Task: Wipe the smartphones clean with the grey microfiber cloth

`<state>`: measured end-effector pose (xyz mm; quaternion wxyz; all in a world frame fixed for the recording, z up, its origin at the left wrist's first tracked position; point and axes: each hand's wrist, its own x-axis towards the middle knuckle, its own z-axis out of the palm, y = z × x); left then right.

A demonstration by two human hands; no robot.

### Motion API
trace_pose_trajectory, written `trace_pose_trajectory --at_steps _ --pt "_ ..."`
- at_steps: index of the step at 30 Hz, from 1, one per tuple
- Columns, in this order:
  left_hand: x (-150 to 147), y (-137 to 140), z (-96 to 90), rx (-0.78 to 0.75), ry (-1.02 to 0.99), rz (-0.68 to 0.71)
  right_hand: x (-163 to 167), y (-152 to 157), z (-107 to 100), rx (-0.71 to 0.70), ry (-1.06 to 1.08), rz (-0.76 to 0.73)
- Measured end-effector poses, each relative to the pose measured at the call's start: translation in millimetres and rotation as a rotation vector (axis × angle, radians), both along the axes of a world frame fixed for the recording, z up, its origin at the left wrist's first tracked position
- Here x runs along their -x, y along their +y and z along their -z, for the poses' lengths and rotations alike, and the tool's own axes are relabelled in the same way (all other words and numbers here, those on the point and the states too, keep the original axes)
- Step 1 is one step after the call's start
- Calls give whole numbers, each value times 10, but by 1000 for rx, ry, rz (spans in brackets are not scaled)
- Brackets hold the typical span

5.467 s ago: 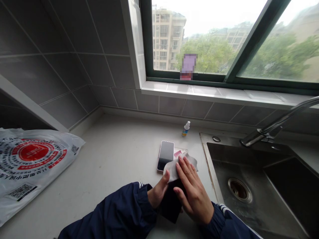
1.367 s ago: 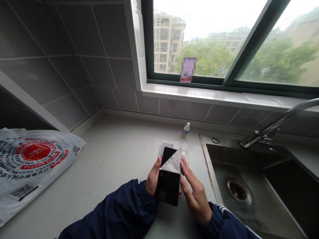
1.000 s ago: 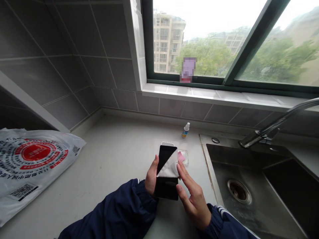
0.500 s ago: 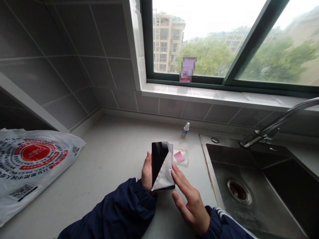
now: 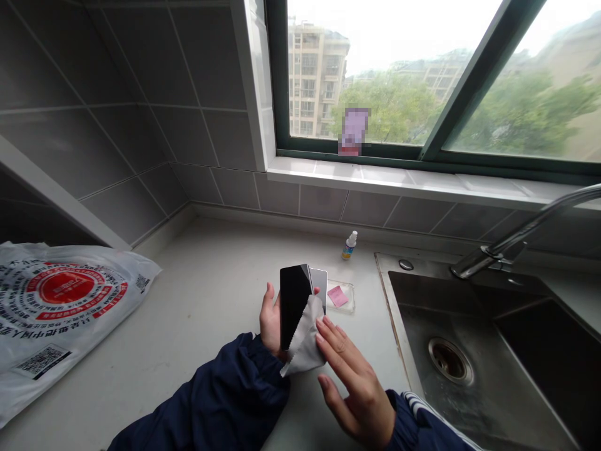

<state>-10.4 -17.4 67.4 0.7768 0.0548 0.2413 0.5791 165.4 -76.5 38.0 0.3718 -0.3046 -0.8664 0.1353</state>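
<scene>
Head: left hand [image 5: 269, 322] gripping phone [image 5: 294, 297], one of two; right hand [image 5: 354, 376] spread on cloth [image 5: 307, 341].

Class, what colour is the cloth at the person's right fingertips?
The cloth is light grey; it shows best in the head view.

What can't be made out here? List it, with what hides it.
Head view throughout:
Left hand: partly hidden behind the black device.
Pale-edged phone: largely covered by black device and cloth.
Small bottle's label: too small to read.
Plastic bag: cut off by left edge.
Purple item: blurred by pixelation.
</scene>
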Motion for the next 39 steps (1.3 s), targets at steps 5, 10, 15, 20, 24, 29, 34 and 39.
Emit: trace_pose_trajectory --at_steps 5,10,15,20,24,29,34,39 --pt "-5 -7 -10 21 15 12 36 -23 -29 -82 -123 28" --pt "-9 -18 -23 45 57 22 83 -24 -67 -128 -255 102" --pt "-9 -38 40 30 34 116 63 -20 -90 -151 -288 89" --pt "-87 -82 62 7 53 116 41 -15 -58 -146 -268 28" --pt "-157 -126 48 -29 35 108 54 12 -12 -181 -190 24" --pt "-201 -192 95 -36 -19 138 60 26 13 -208 -132 8" --pt "-239 -280 154 116 -62 245 85 -4 17 -195 -102 -30" --pt "-256 -344 144 236 -184 308 109 -37 12 -177 -58 -41"
